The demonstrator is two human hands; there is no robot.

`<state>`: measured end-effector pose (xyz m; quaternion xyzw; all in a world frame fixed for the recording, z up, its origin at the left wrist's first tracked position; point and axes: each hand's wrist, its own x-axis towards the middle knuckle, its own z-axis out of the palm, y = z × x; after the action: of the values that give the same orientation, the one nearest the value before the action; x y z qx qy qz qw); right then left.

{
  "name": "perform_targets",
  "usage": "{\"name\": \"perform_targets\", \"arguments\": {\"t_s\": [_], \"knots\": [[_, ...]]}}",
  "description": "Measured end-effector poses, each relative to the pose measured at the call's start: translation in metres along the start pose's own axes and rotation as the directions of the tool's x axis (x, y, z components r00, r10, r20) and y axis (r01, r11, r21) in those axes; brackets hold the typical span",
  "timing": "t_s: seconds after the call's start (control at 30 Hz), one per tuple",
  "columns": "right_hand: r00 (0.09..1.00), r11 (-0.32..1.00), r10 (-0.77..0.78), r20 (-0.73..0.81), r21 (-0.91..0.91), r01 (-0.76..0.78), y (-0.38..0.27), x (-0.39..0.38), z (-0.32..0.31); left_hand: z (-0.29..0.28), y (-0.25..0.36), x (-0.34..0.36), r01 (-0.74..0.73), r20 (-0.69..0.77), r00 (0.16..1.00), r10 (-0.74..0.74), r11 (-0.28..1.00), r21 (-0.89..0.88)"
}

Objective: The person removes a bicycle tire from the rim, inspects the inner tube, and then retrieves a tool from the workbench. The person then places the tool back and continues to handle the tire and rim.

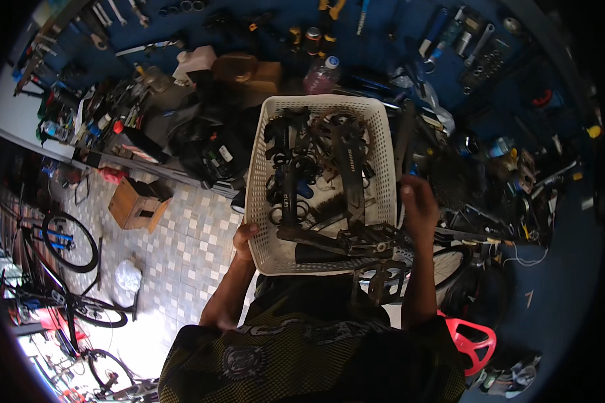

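Observation:
A white perforated plastic basket (256, 195) is held in front of my body, full of greasy bicycle parts. My left hand (245, 242) is closed on its left near corner, thumb over the rim. At the opposite side, my right hand (421, 205) grips the right wall; some of its fingers are hidden. Inside lie a dark crank arm (351, 174), a chainring (368, 138), a black tube-like part (289, 191) and several small rings. A black pedal (370, 238) sits by the near right corner, and another pedal (383, 282) sticks out past the near rim.
Behind the basket runs a cluttered workbench with a black bag (212, 151) and a pink-filled bottle (321, 75). Tools hang on the blue wall (390, 47). Leftward, a wooden stool (138, 205) and bicycles (60, 289) stand on the tiled floor. A red plastic object (474, 346) is at lower right.

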<state>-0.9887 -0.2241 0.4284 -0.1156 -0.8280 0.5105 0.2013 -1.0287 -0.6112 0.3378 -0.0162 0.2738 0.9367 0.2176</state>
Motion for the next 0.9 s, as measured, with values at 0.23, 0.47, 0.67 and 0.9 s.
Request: {"name": "perform_targets", "arguments": {"t_s": [0.23,0.47,0.67,0.9], "knots": [[0.992,0.958,0.074,0.103,0.27,-0.099,-0.019,0.01,0.019,-0.003,-0.001,0.022,0.016,0.048,0.999,-0.016,1.0,0.008],[0.992,0.993,0.056,0.109,0.099,-0.067,-0.009,0.025,0.017,0.011,-0.005,0.044,0.051,0.032,0.998,-0.054,0.995,0.091],[0.998,0.996,0.068,0.019,-0.053,-0.067,0.013,0.042,0.012,0.029,-0.018,0.079,0.086,0.021,0.996,-0.091,0.98,0.182],[0.994,0.991,0.035,-0.102,-0.127,-0.048,0.037,0.06,0.006,0.039,-0.037,0.136,0.092,0.15,0.98,-0.133,0.964,0.251]]}}
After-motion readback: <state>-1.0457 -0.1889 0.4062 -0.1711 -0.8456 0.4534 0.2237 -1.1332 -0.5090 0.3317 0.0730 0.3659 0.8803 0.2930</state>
